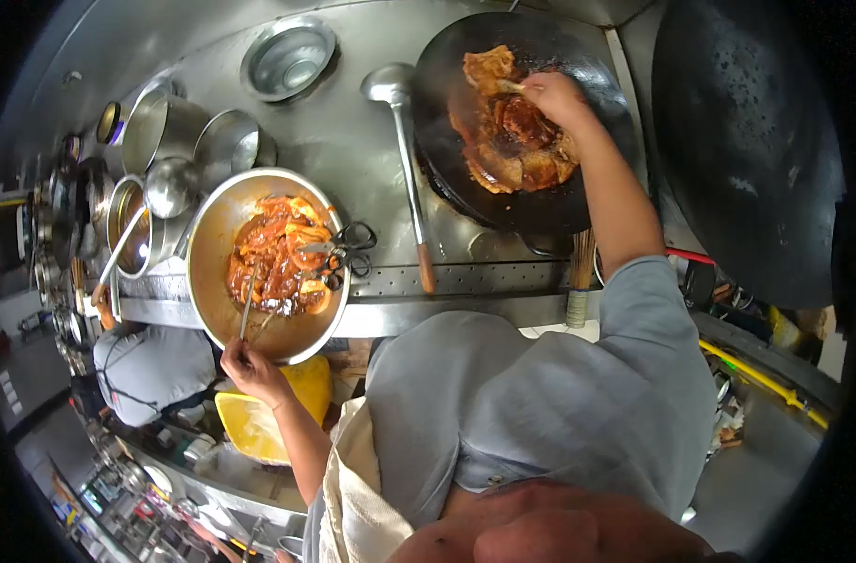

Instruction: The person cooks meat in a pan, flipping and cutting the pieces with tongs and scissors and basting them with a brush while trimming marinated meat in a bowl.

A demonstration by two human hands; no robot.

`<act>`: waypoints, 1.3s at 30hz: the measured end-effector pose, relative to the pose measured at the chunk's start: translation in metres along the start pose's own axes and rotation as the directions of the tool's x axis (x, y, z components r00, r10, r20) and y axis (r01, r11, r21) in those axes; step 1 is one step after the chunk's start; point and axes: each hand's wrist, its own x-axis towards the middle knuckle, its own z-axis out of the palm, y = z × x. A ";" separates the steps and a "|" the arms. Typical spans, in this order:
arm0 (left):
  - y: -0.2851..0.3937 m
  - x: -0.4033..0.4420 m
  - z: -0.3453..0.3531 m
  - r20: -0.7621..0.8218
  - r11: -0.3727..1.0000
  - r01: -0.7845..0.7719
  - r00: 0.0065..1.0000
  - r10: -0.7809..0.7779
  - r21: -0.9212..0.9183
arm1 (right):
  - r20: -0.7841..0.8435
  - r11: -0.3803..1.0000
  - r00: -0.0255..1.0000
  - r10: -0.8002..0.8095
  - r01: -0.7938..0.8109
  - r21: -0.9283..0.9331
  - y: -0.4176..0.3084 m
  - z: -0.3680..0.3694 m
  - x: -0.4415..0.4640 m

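My right hand (552,97) is closed on the pale, bone-like end of a browned meat piece (489,68), over the black wok (564,211). Below it in the wok lie several more browned, sauced meat pieces (522,155). At the near rim of the large metal bowl (207,319), my left hand (249,371) grips a thin metal utensil (248,310) whose far end reaches into the bowl; its exact kind is unclear. Raw meat in red sauce (268,244) fills the bowl's middle. Black-handled scissors (353,236) rest over its right rim.
A long-handled ladle (411,169) lies between bowl and wok. Further back stands a metal basin (259,80); pots (151,141) crowd the left. Another large wok (747,141) is at right. A bamboo brush (580,281) stands at the counter edge; a yellow bin (235,422) is below.
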 end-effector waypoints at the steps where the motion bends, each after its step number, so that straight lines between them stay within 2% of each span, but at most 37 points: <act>1: -0.001 0.000 0.001 -0.002 0.999 -0.030 1.000 0.030 -0.012 | -0.030 1.000 0.999 0.026 -0.027 -0.007 -0.019 -0.010 -0.009; 2: -0.002 0.001 0.001 -0.005 0.995 -0.101 0.995 0.101 0.019 | -0.078 0.998 0.997 -0.020 0.025 0.060 -0.038 -0.014 -0.016; 3: -0.021 -0.002 0.011 -0.071 0.977 -0.118 0.992 0.106 -0.179 | -0.068 0.986 0.993 -0.097 0.105 0.127 -0.072 -0.023 -0.029; 4: -0.018 -0.001 0.012 -0.092 0.986 -0.144 0.986 0.136 -0.083 | -0.064 0.972 0.984 -0.167 0.175 0.157 -0.102 -0.023 -0.034; 5: -0.003 0.003 0.007 -0.064 0.979 -0.178 0.981 0.184 0.095 | 0.049 0.966 0.986 -0.161 0.147 0.211 -0.152 -0.028 -0.048; 6: 0.000 0.004 0.008 -0.086 0.994 -0.113 0.990 0.112 -0.002 | 0.067 0.923 0.948 -0.312 0.285 0.259 -0.185 -0.021 -0.059; 7: 0.000 0.006 0.005 -0.057 0.990 -0.143 0.988 0.142 -0.007 | 0.146 0.893 0.926 -0.349 0.282 0.350 -0.216 -0.008 -0.071; 8: 0.014 0.010 0.003 -0.058 0.992 -0.125 0.991 0.124 -0.007 | 0.160 0.830 0.840 -0.518 0.449 0.331 -0.244 0.009 -0.080; 9: 0.011 0.009 0.003 -0.041 0.994 -0.059 0.998 0.056 -0.097 | 0.168 0.743 0.734 -0.658 0.596 0.305 -0.271 0.024 -0.088; 10: 0.013 0.008 0.001 -0.074 0.993 -0.074 0.995 0.068 -0.088 | 0.277 0.712 0.656 -0.702 0.649 0.268 -0.297 0.039 -0.093; 11: 0.015 0.009 0.000 -0.103 0.992 -0.091 0.991 0.082 -0.087 | 0.384 0.679 0.577 -0.721 0.698 0.228 -0.323 0.055 -0.101; 13: 0.014 0.009 -0.001 -0.160 0.994 -0.099 0.983 0.092 -0.037 | 0.553 0.695 0.571 -0.607 0.718 0.021 -0.366 0.099 -0.110; 15: 0.014 0.004 -0.003 -0.204 0.994 -0.107 0.973 0.107 0.014 | 0.702 0.716 0.550 -0.453 0.693 -0.081 -0.395 0.135 -0.121; 17: 0.014 0.002 -0.002 -0.275 0.997 -0.058 0.961 0.041 -0.056 | 0.643 0.753 0.606 -0.468 0.654 -0.068 -0.415 0.157 -0.131; 18: 0.014 0.003 0.000 -0.266 0.995 -0.066 0.963 0.044 -0.076 | 0.638 0.762 0.622 -0.453 0.642 -0.084 -0.420 0.168 -0.128; 20: 0.010 0.003 -0.006 -0.271 0.995 -0.079 0.961 0.057 -0.069 | 0.526 0.780 0.701 -0.482 0.616 -0.107 -0.428 0.194 -0.112; 21: 0.008 0.004 -0.008 -0.279 0.995 -0.080 0.958 0.059 -0.066 | 0.522 0.776 0.699 -0.489 0.622 -0.106 -0.432 0.201 -0.100; 23: 0.006 0.003 -0.014 -0.246 0.990 -0.046 0.969 0.012 -0.134 | 0.499 0.841 0.772 -0.394 0.521 -0.143 -0.435 0.217 -0.079; 25: 0.009 0.003 -0.020 -0.228 0.989 -0.069 0.973 0.038 -0.130 | 0.463 0.855 0.800 -0.381 0.496 -0.154 -0.426 0.259 -0.067; 26: 0.008 0.002 -0.023 -0.226 0.988 -0.073 0.973 0.041 -0.135 | 0.450 0.953 0.848 -0.281 0.302 0.027 -0.420 0.292 -0.062; 27: 0.009 0.003 -0.018 -0.218 0.983 -0.087 0.975 0.050 -0.163 | 0.434 0.975 0.886 -0.164 0.080 0.205 -0.408 0.326 -0.047; 29: 0.006 0.000 -0.012 -0.202 0.960 -0.073 0.979 0.018 -0.270 | 0.490 0.911 0.774 -0.401 0.394 0.123 -0.412 0.305 -0.049; 30: 0.002 -0.001 -0.013 -0.187 0.946 -0.086 0.982 0.028 -0.311 | 0.503 0.935 0.789 -0.354 0.314 0.166 -0.415 0.296 -0.053; 31: -0.001 -0.003 -0.014 -0.177 0.935 -0.093 0.984 0.033 -0.343 | 0.463 0.931 0.809 -0.363 0.334 0.147 -0.411 0.321 -0.048; 33: 0.002 -0.002 -0.017 -0.157 0.943 -0.051 0.988 -0.001 -0.330 | 0.538 0.925 0.771 -0.341 0.378 0.045 -0.416 0.305 -0.044; 34: 0.001 -0.001 -0.017 -0.159 0.945 -0.049 0.987 -0.003 -0.323 | 0.530 0.933 0.784 -0.323 0.357 0.041 -0.404 0.293 -0.042; 36: 0.002 0.000 -0.019 -0.141 0.933 -0.042 0.990 -0.010 -0.359 | 0.321 0.889 0.877 -0.357 0.213 0.406 -0.370 0.260 -0.044; 37: 0.003 0.002 -0.019 -0.121 0.929 -0.014 0.992 -0.034 -0.370 | 0.311 0.841 0.839 -0.447 0.277 0.464 -0.349 0.215 -0.047; 38: -0.006 0.002 -0.016 -0.137 0.937 -0.033 0.990 -0.016 -0.348 | 0.392 0.817 0.828 -0.400 0.128 0.562 -0.324 0.185 -0.046; 39: -0.006 0.004 -0.014 -0.126 0.936 -0.039 0.992 -0.006 -0.350 | 0.408 0.803 0.839 -0.360 0.056 0.594 -0.300 0.146 -0.051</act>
